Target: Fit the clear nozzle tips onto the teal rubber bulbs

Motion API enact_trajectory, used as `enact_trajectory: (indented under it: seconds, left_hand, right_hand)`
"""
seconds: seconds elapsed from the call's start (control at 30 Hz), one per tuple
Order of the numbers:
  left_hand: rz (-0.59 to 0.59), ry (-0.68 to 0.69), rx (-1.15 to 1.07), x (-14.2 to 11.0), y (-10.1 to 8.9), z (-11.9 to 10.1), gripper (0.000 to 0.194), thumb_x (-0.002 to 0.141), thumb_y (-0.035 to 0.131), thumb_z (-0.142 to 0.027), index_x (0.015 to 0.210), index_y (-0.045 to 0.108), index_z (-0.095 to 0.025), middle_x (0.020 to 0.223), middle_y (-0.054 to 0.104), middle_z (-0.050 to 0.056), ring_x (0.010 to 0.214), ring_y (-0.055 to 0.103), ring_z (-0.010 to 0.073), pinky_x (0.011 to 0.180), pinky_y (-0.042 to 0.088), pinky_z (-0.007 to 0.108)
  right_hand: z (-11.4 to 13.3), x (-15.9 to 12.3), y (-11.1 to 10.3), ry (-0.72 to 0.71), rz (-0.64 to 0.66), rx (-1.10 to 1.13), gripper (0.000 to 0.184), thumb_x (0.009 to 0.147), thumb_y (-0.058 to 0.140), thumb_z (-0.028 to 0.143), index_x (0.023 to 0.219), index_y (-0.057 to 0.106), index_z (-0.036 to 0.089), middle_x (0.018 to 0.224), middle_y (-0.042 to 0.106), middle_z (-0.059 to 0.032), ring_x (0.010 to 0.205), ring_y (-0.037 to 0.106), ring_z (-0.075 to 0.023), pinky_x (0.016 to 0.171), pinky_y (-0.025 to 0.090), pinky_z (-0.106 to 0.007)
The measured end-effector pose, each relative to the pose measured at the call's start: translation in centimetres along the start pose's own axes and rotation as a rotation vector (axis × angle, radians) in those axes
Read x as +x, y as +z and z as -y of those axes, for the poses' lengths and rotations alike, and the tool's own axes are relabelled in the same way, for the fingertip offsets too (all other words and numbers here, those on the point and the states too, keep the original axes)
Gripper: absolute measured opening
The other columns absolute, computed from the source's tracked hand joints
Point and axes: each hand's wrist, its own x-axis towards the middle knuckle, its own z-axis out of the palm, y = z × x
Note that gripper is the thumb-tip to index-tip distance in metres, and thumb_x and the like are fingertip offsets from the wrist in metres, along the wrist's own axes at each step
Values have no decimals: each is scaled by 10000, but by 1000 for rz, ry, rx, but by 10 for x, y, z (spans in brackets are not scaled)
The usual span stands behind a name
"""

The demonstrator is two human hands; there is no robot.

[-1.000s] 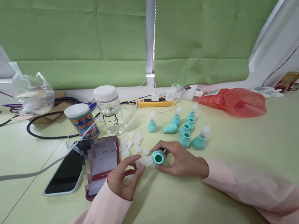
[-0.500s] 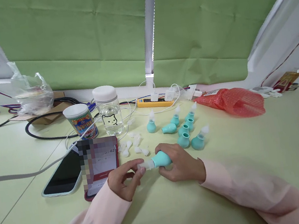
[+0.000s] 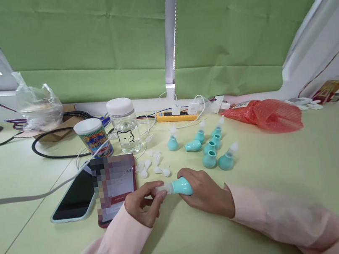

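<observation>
A glossy, rounded teal bulb [image 3: 181, 186] is held sideways over the pale green tabletop [image 3: 187, 243], wrapped in the grip of the right hand [image 3: 207, 192], its narrow end against a frosted, translucent nozzle [image 3: 168, 188] pinched by the left hand [image 3: 143, 204]. Nearby lie small, flared pieces [image 3: 166, 172] and pear-shaped bulbs [image 3: 209, 160], with crinkled red bubble wrap [image 3: 272, 116] beyond.

Head-worn view, forward and down across table [image 3: 187, 243]

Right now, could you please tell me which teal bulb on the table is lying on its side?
The teal bulb left of the three open, tipless bulbs: it lies flat, pointing left, while the other bulbs on the table point upward.
</observation>
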Motion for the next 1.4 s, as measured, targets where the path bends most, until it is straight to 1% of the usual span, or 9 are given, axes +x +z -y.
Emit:
enact_trajectory:
  seconds: [0.33,0.6,0.8,0.87,0.9,1.0,1.07,1.2,1.4]
  left_hand:
    - [38,6,-23,-3,1,-2,190,678,574,-233,826,637,-130,544,470,-21,341,475,53,312,455,170]
    - [100,-23,-3,-5,0,-7,179,696,553,-234,821,624,-127,547,451,-22,338,470,55,317,450,173]
    - [117,48,66,-6,-1,-7,174,698,541,-222,826,619,-134,562,463,-21,336,454,43,319,441,168]
    - [108,18,37,-3,-1,-7,165,696,545,-223,816,608,-130,552,469,-24,334,457,47,320,442,176]
    - [96,-7,2,-1,-1,-7,158,697,547,-226,807,599,-126,539,473,-27,335,457,50,318,439,178]
    - [61,-127,-154,4,1,-10,162,698,552,-255,776,566,-113,480,485,-35,331,445,58,281,411,166]
    - [52,-225,-249,6,2,-12,186,692,559,-280,757,553,-106,442,490,-40,316,432,57,251,384,152]
    - [52,-295,-286,8,4,-14,207,637,608,-262,739,556,-89,417,507,-42,310,426,53,243,382,143]
    - [104,-343,-218,5,3,-13,219,610,619,-245,742,557,-82,403,524,-31,301,437,64,238,396,159]
  right_hand:
    - [5,5,-13,287,272,441,85,623,502,149,627,421,176,531,464,44,468,404,-77,418,284,-183]
    - [-1,12,-20,482,632,748,164,583,595,238,572,447,171,487,372,67,416,333,-46,361,260,-166]
    - [-3,16,-27,603,935,963,232,626,584,346,611,426,176,465,336,77,371,273,-34,294,197,-146]
    - [-2,15,-29,562,893,917,277,632,583,403,733,446,185,516,388,69,395,331,-46,315,255,-153]
    - [-1,15,-30,511,798,835,322,633,584,413,821,443,193,565,430,58,432,382,-59,349,302,-165]
    - [2,10,-27,221,348,413,450,664,569,333,1040,362,196,788,516,-5,619,494,-115,497,378,-218]
    - [1,6,-21,-2,145,111,384,715,504,262,1060,361,172,862,523,-47,686,512,-145,516,356,-232]
    - [-4,1,-8,-196,98,-197,165,735,408,170,891,454,144,720,533,-52,575,502,-155,431,271,-228]
    - [-1,2,-9,-44,183,193,165,633,448,115,779,399,176,603,478,23,498,418,-104,451,277,-209]
